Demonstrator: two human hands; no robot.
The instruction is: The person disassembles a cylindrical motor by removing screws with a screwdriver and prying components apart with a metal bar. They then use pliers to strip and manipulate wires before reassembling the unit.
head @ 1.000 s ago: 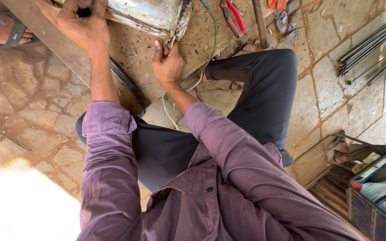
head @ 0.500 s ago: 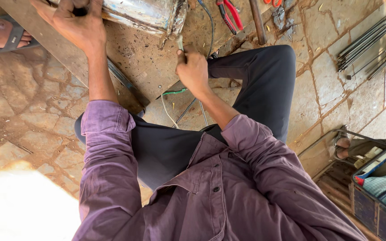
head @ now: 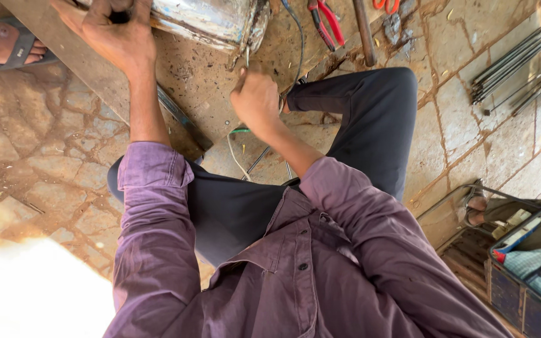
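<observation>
while left hand (head: 117,34) grips drum (head: 211,19) rim — right hand (head: 257,100) fisted below.

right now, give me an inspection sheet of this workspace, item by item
surface: worn brown wooden board lying on cracked stone paving.
job's things: shiny dented metal vessel on the board.
clutter: red-handled pliers, dark metal rod, bundle of thin steel rods, blue crate.
hands: left hand closed on a dark handle at the vessel; right hand is fisted just below the vessel's rim, what it grips is hidden.
cables: dark cable beside the vessel; pale wire with a green piece under the right hand.
surroundings: sandalled foot of another person at top left.
</observation>
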